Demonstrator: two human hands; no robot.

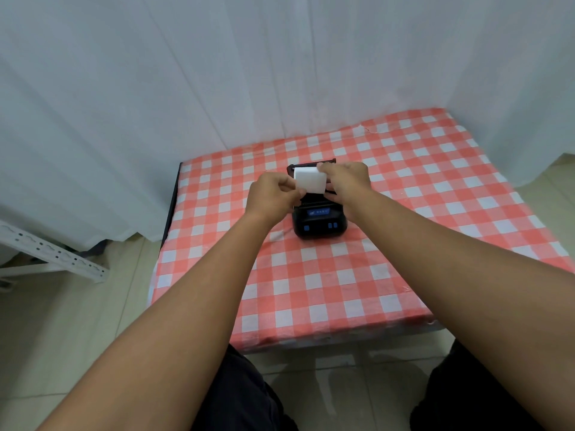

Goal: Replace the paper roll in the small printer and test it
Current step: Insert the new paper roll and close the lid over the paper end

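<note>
Head view: the left hand (pixel 273 194) and right hand (pixel 347 181) both pinch a white paper roll (pixel 309 180) above the open small black printer (pixel 319 220) on the red-checked worktop (pixel 404 188) — its paper bay hidden behind roll and fingers.

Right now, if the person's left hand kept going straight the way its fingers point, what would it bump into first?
Probably the white paper roll it already pinches, then the right hand on the roll's other side; depth is unclear. The small black printer sits beneath.
</note>
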